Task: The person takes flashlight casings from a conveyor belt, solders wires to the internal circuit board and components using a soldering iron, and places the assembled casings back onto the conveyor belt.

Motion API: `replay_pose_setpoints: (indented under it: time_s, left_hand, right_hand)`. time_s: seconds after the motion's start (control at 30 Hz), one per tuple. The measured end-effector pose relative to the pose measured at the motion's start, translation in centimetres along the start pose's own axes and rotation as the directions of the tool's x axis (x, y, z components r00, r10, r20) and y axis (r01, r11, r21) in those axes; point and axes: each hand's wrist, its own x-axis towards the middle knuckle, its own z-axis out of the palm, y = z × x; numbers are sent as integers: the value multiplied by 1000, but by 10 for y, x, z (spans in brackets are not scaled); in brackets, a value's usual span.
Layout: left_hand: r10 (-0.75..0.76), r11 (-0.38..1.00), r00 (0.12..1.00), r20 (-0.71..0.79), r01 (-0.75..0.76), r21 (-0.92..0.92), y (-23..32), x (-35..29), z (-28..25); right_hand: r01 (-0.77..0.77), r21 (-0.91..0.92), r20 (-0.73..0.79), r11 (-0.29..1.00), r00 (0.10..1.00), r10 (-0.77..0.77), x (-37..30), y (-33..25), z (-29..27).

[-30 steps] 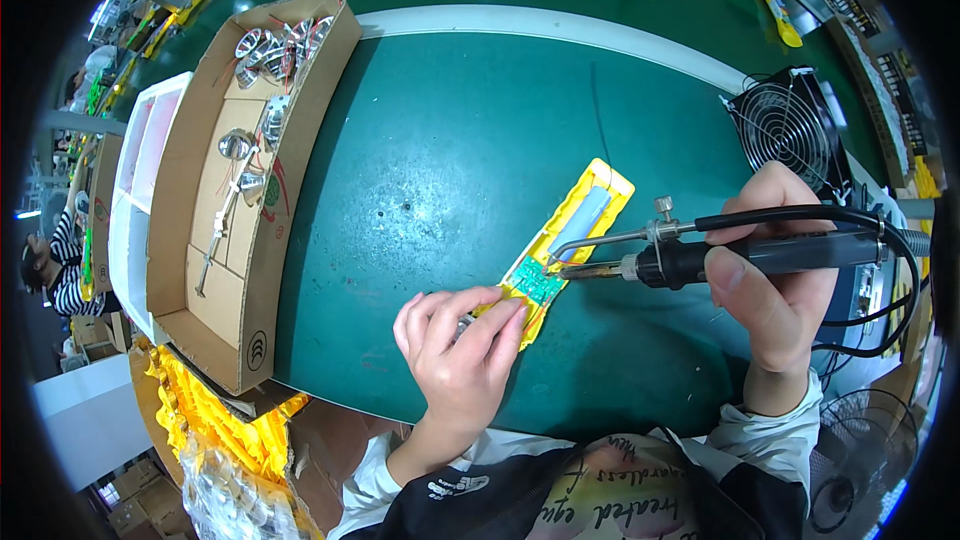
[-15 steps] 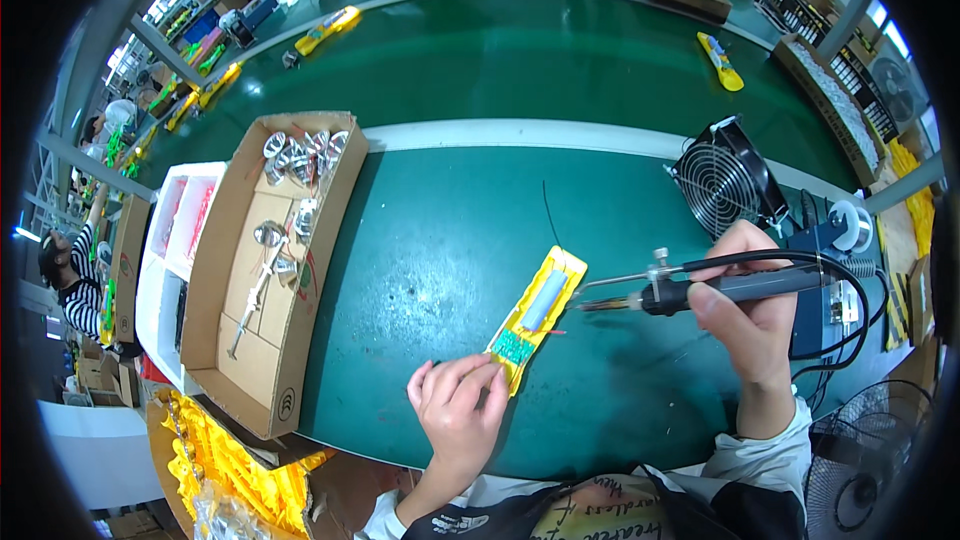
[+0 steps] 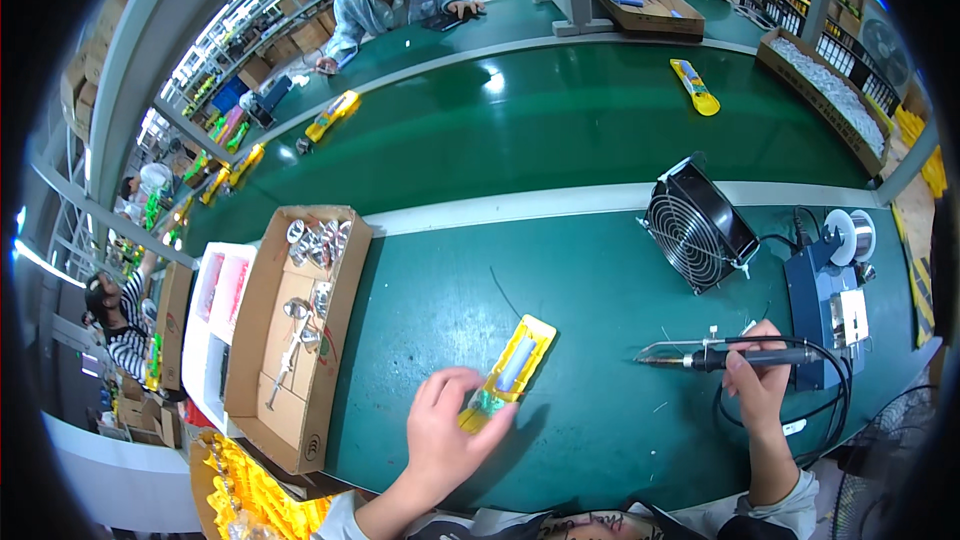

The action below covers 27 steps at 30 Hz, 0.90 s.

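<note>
A yellow plastic housing (image 3: 541,332) lies tilted on the green bench. A blue-grey cylindrical battery (image 3: 516,364) sits in it, and a green circuit board (image 3: 490,401) is at its near end. My left hand (image 3: 445,432) straddles that near end, thumb on the right edge and fingers on the left, partly hiding the board. A thin dark wire (image 3: 502,290) reaches away from the far end. Off to the right, my right hand (image 3: 760,375) grips a soldering iron (image 3: 712,359) with a solder feed tube. Its tip points left, above the bench and apart from the housing.
Left stands a cardboard box (image 3: 262,380) holding shiny reflector cups (image 3: 318,240), beside a white foam tray (image 3: 205,355). A black fan (image 3: 697,230) and a blue soldering station (image 3: 808,290) with a solder spool (image 3: 850,236) stand right. Beyond, yellow housings (image 3: 697,90) lie on a green belt (image 3: 560,110).
The soldering iron has moved right, away from the housing. My left hand has spread over the board end, thumb now on the right edge. The whole view has shifted.
</note>
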Motion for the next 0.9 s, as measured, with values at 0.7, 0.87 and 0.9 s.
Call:
replay_pose_setpoints:
  time_s: [0.7,0.87,0.9]
  left_hand:
    - [-146,873,966,211,26,486,-70,236,60]
    - [-134,884,985,105,71,462,-107,329,97]
    - [-170,878,983,69,119,464,-110,345,107]
  right_hand:
    - [158,-75,-11,985,987,-159,-4,8,-3]
    - [227,-189,-6,956,973,-232,1,4,-8]
    - [211,-195,-3,958,977,-215,2,5,-9]
